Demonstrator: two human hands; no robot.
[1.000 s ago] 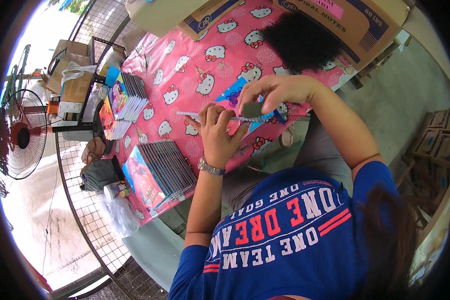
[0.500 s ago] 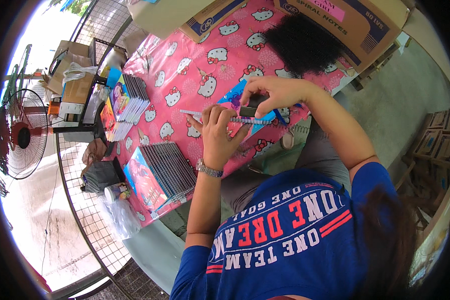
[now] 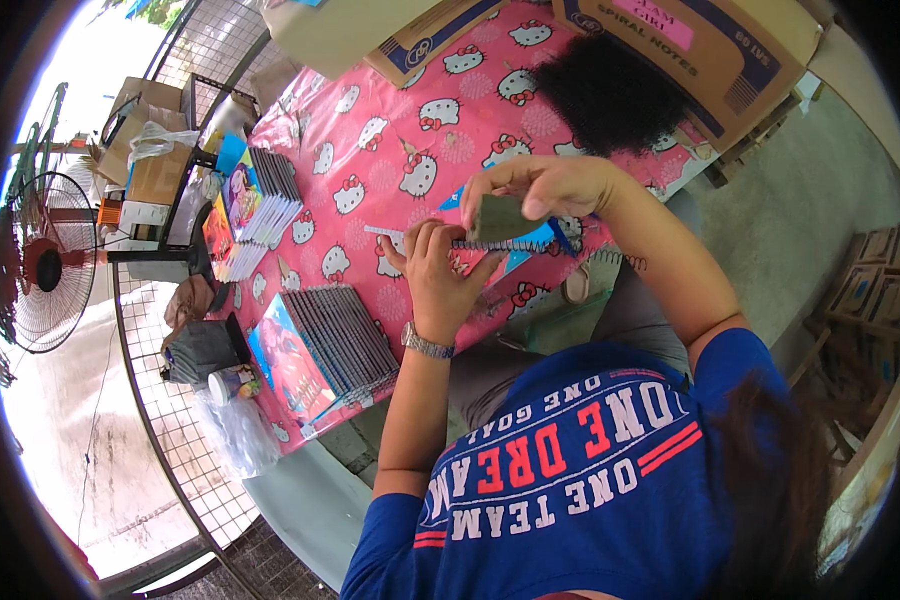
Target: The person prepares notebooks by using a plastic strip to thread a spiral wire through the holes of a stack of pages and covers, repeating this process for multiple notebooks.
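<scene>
My left hand [image 3: 438, 275], a metal watch at its wrist, is closed on a thin notebook [image 3: 372, 230] near the table's front edge. A dark spiral binding coil [image 3: 610, 254] runs along the notebook's near edge, its loose end sticking out to the right under my right forearm. In my right hand [image 3: 560, 188] is a flat, grey-green rectangular block [image 3: 498, 220], pinched by thumb and fingers and touching or just above the coiled edge. Part of a blue, printed cover [image 3: 452, 202] shows beneath my hands; the rest of it is hidden.
A black heap of coils [image 3: 610, 95] lies at the far right before a cardboard box [image 3: 710, 60]. Bound notebooks [image 3: 335, 340] are stacked at the near left, more notebooks [image 3: 255, 205] beyond them. A fan [image 3: 50, 265] stands left of the pink tablecloth [image 3: 370, 180].
My right hand has tilted the block up, so that its broad face now shows, and has shifted slightly left. My left hand keeps its hold on the notebook.
</scene>
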